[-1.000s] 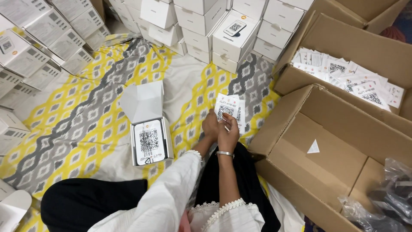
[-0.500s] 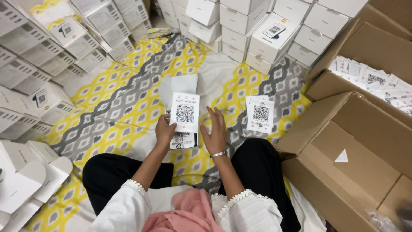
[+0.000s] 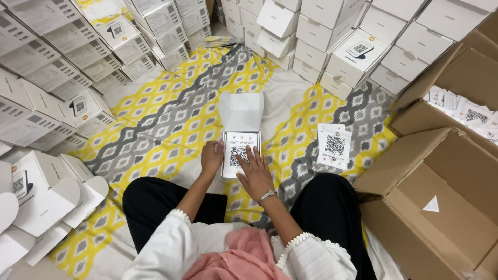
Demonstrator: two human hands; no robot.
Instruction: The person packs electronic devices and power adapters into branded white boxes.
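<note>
A small white box (image 3: 240, 129) lies open on the patterned cloth in front of my knees, its lid flipped up and away from me. A white card with a square code (image 3: 237, 151) rests inside it. My left hand (image 3: 211, 157) grips the box's left edge. My right hand (image 3: 254, 172), wearing a watch, lies flat with spread fingers on the card's lower right part. A small stack of similar code cards (image 3: 333, 145) sits on the cloth to the right, apart from both hands.
Stacks of closed white boxes (image 3: 321, 36) line the far side and the left (image 3: 46, 78). Open empty white boxes (image 3: 44, 199) lie at near left. Two large brown cartons (image 3: 446, 207) stand right; the far one (image 3: 467, 111) holds more cards.
I set one card down at the right earlier. Then my hands brought another card down from mid-air into the open box, and the right hand now presses on it.
</note>
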